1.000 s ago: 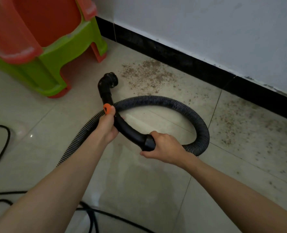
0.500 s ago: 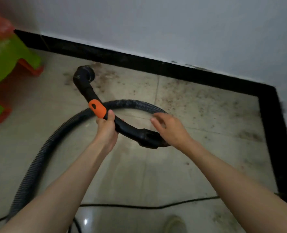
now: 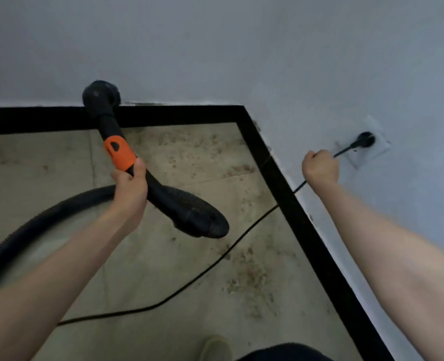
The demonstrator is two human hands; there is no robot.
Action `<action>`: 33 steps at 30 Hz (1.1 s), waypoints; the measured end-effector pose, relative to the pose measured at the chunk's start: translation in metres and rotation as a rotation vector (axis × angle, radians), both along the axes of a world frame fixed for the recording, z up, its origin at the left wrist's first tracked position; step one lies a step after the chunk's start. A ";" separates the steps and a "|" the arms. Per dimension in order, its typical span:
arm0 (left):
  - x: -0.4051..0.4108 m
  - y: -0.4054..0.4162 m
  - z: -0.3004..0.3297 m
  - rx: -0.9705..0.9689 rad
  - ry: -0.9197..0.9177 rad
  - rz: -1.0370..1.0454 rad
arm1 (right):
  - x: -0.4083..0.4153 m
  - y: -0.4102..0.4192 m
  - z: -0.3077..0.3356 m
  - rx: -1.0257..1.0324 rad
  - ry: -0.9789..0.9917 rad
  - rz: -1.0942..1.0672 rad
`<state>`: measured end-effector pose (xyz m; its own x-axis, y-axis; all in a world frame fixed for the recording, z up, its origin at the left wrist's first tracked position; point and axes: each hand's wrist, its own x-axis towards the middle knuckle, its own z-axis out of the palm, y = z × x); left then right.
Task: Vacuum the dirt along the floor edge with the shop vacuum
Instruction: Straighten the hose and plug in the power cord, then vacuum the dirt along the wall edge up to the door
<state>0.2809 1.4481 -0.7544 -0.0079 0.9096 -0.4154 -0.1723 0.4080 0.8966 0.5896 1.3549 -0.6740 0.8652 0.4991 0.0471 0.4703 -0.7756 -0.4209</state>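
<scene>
Fingers: left hand wrapped round the black wand just below its orange sleeve; right hand fisted on the cord near the plug.
Wand axis: long axis runs from the hand up and away, nozzle raised in front of the far wall, above the black baseboard; open end faces away.
Hose: ribbed, loops from the wand's lower end back to the left floor edge.
Dirt: brown specks on the floor along the far and right baseboards, thickest toward the corner.
Cord: crosses the floor and dirt to the socket on the right wall.
Shoe: at the near edge.
</scene>
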 end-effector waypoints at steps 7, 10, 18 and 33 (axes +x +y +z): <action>0.055 0.018 0.005 0.039 -0.051 -0.022 | 0.053 0.005 0.008 0.265 -0.018 -0.295; 0.067 0.018 0.000 0.022 -0.041 -0.039 | 0.068 -0.005 0.014 0.321 0.013 -0.430; 0.080 0.022 -0.002 0.023 -0.083 -0.063 | 0.076 0.017 0.021 0.541 0.203 -0.481; 0.083 0.021 -0.010 0.052 -0.084 -0.142 | 0.076 0.025 0.029 0.624 0.269 -0.549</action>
